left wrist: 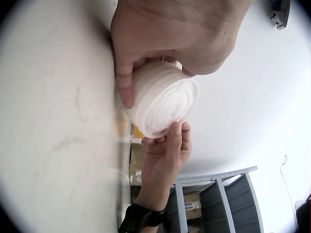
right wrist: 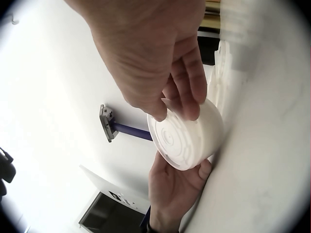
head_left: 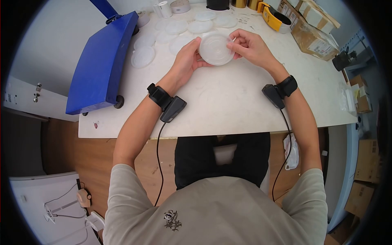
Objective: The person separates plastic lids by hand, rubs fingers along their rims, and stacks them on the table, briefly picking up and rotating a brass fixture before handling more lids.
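A round, translucent white plastic container (head_left: 217,50) is held up over the table between both hands. Its lid (right wrist: 171,141), marked with concentric rings, faces up and toward the body. My left hand (head_left: 188,57) grips the container's side, with the thumb and fingers spread around it. At the opposite edge, my right hand (head_left: 250,47) pinches the rim between thumb and fingers. In the right wrist view, the pale side wall (right wrist: 209,128) shows below the lid's rim, and the left hand (right wrist: 176,187) supports it from the far side.
Several translucent round lids (head_left: 143,57) lie across the back left of the white table (head_left: 228,102). A blue platform scale (head_left: 102,65) stands at the left. Toward the back right are a yellow tape dispenser (head_left: 274,18) and a cardboard box (head_left: 316,41). White rolls (head_left: 164,9) stand at the back.
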